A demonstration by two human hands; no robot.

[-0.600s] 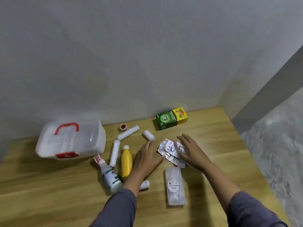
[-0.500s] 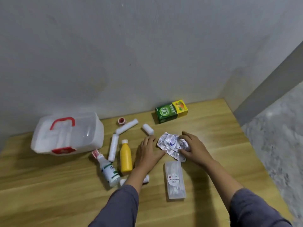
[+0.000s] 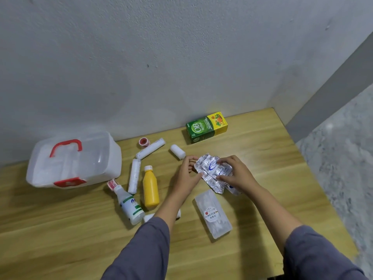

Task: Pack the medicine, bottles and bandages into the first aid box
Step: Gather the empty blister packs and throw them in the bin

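Note:
A bunch of silver blister packs [image 3: 212, 170] is held between both hands just above the table. My left hand [image 3: 186, 176] grips its left edge and my right hand [image 3: 237, 174] grips its right side. The closed white first aid box [image 3: 96, 158] with a red handle and red latch lies at the left. Between the box and my hands lie a yellow bottle [image 3: 150, 187], a white bottle [image 3: 129, 206], three white bandage rolls [image 3: 134, 175] [image 3: 150, 151] [image 3: 177, 151] and a red tape roll [image 3: 143, 142]. My left forearm partly covers another white roll [image 3: 148, 217].
A green and yellow medicine carton [image 3: 206, 127] stands by the wall. A clear plastic case [image 3: 213, 214] labelled cling film lies near my right forearm. The wooden table [image 3: 60, 239] ends at the right, beside a grey floor.
Both hands have closed in on the blister packs and gathered them up off the table; before, the hands lay flatter beside them.

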